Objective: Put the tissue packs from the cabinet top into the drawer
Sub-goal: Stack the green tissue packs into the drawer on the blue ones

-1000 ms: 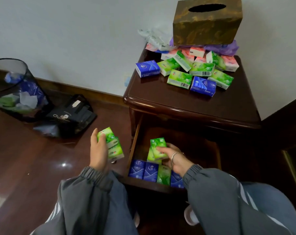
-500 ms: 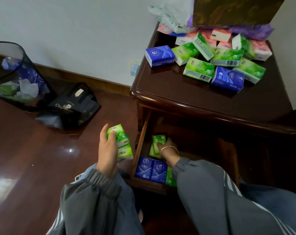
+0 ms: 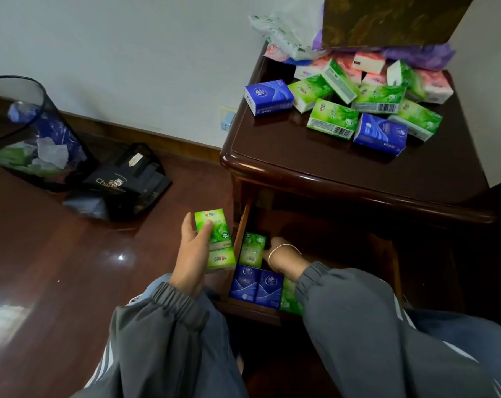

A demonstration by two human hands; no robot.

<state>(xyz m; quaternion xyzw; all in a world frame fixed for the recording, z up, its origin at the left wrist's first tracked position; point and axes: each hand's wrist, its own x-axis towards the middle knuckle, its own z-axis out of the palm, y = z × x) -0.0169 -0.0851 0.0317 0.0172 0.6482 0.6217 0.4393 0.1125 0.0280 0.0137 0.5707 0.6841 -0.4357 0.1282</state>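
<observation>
Mid-stowing: right hand (image 3: 275, 249) deep in the drawer (image 3: 241, 234) by a green pack (image 3: 253, 249), grip impossible to tell; left hand (image 3: 192, 254) clutches stacked packs (image 3: 217, 239), probably next in.

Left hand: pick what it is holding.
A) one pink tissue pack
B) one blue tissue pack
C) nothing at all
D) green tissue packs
D: the left hand grips green tissue packs, held just outside the left wall of the open drawer.
</observation>
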